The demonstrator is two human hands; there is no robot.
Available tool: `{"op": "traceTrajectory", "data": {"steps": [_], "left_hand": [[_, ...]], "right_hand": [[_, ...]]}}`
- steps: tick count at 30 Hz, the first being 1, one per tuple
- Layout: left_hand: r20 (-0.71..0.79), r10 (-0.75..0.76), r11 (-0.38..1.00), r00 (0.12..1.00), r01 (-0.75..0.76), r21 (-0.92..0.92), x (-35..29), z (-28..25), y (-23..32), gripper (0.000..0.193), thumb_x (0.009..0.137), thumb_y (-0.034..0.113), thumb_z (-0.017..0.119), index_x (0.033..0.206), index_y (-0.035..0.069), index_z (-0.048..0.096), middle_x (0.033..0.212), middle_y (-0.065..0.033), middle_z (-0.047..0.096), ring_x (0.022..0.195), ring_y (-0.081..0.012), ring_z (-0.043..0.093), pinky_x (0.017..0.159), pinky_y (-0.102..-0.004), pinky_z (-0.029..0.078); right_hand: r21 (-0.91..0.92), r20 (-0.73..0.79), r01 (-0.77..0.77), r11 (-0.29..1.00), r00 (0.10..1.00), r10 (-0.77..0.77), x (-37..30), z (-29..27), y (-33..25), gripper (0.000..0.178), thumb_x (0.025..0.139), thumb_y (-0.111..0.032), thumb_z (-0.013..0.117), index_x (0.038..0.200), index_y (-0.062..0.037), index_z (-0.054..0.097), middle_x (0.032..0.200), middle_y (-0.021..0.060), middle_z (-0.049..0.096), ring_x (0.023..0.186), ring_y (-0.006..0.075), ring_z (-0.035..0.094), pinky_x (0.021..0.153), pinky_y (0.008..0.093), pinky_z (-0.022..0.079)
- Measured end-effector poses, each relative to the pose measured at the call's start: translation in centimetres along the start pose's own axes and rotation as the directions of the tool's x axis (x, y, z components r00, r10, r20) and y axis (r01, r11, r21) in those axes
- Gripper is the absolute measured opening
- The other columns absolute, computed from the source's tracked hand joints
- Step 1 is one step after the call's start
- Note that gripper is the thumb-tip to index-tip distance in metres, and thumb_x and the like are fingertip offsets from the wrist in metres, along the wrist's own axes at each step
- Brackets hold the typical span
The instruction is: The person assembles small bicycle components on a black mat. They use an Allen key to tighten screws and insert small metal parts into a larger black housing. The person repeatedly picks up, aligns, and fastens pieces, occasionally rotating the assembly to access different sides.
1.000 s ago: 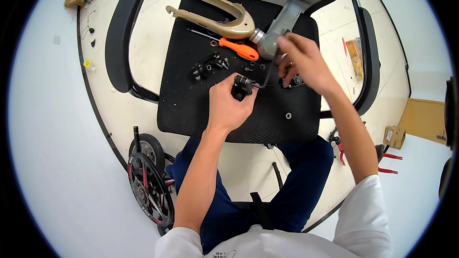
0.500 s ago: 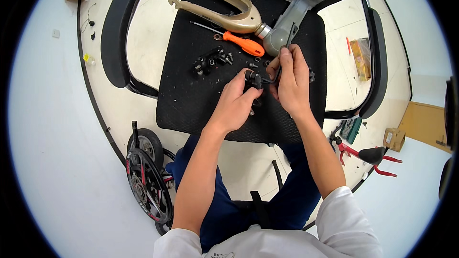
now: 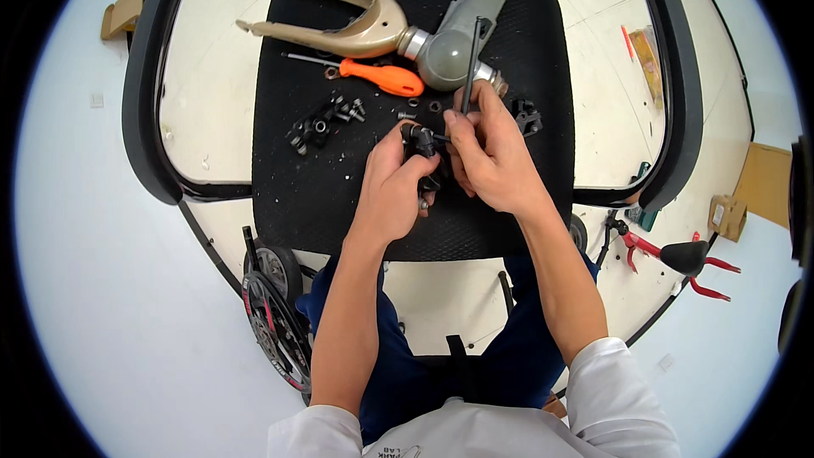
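Note:
Above the black chair seat [image 3: 297,203], my left hand [image 3: 388,182] is closed round a small black metal bike part [image 3: 421,144], with thumb and fingers gripping its sides. My right hand [image 3: 493,157] pinches an L-shaped hex key [image 3: 471,68], its long arm pointing up and away from me. The key's short end meets the right side of the black part; whether it sits in a bolt head is too small to tell. Beyond my hands lie an orange-handled screwdriver [image 3: 386,77] and a beige bike fork [image 3: 386,30], joined to a grey rounded frame piece [image 3: 451,59].
Several black parts and bolts [image 3: 320,123] lie left on the seat; another black part [image 3: 526,117] lies right. Armrests [image 3: 157,93] flank the seat. Wheels [image 3: 273,314] stand lower left on the floor, with a red bike piece [image 3: 649,248] and cardboard box [image 3: 727,215] at right.
The view has shifted, so the seat and its things appear farther left. The hex key now stands more upright. Both hands keep their holds, still close together.

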State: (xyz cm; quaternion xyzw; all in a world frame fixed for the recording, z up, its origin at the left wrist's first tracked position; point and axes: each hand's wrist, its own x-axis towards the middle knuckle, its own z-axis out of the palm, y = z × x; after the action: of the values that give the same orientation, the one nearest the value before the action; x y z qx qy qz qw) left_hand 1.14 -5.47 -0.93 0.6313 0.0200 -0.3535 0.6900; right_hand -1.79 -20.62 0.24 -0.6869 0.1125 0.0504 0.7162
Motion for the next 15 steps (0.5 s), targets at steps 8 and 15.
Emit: {"op": "traceTrajectory", "data": {"steps": [8,15], "left_hand": [[-0.136,0.320,0.908,0.938,-0.262,0.328,1.3,2.8,-0.9,0.017,0.081,0.005,0.055,0.096,-0.004,0.054,0.072,-0.0108,0.058,0.063,-0.0177,0.057,0.061,-0.0312,0.045],[-0.037,0.301,0.887,0.953,-0.266,0.378,2.3,3.0,-0.9,0.014,0.081,0.004,0.054,0.094,-0.002,0.054,0.070,-0.0092,0.058,0.060,-0.0188,0.055,0.058,-0.0302,0.044]], "right_hand": [[0.514,-0.003,-0.224,0.828,0.965,0.263,0.4,-1.2,0.0,0.039,0.102,-0.036,0.042,0.075,-0.0098,0.041,0.051,-0.0017,0.032,0.032,0.0067,0.027,0.031,0.0221,0.021],[0.290,-0.135,-0.114,0.950,0.978,0.158,1.4,-3.4,0.5,0.043,0.103,-0.040,0.037,0.077,-0.0064,0.045,0.057,0.0028,0.043,0.046,0.0125,0.043,0.045,0.0266,0.037]]}}
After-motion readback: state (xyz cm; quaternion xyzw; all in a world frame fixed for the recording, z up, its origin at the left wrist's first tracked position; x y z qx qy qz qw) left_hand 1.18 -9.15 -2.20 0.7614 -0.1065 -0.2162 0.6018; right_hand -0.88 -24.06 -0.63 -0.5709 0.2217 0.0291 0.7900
